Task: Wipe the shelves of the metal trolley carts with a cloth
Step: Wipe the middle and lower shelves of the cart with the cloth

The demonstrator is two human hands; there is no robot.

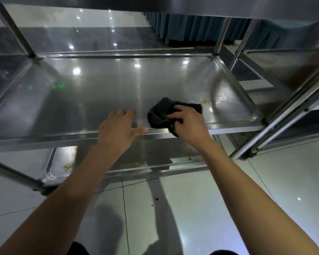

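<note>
The left hand (pixel 118 128) lies open on the front rim of the middle shelf (pixel 103 92) while the right hand (pixel 187 122) grips a dark cloth (pixel 161 112) bunched there, soft and light, probably best held by its gathered middle.

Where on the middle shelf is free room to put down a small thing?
The middle shelf is bare on its left half and along the far rim. The near-right is crowded: the left hand rests on the front rim, the right hand grips the black cloth, beside yellow crumbs.
</note>
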